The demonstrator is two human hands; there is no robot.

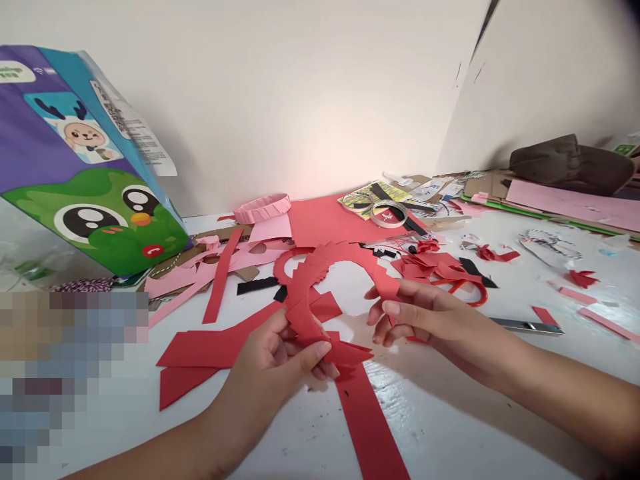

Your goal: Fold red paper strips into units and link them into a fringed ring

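Red paper ring (313, 287) is bending; our left hand (270, 373) is pinching it, our right hand (420, 317) spreading its fingers; pink band (263, 208) is sitting closed.

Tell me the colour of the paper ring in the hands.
The ring is red, best seen in the head view.

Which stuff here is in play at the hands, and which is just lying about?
In play:
- notched red paper ring, pinched by left hand, right hand at its other side
- red paper strips beneath left hand

Lying about:
- pink paper ring
- tape roll
- metal strip
- purple-and-green printed package
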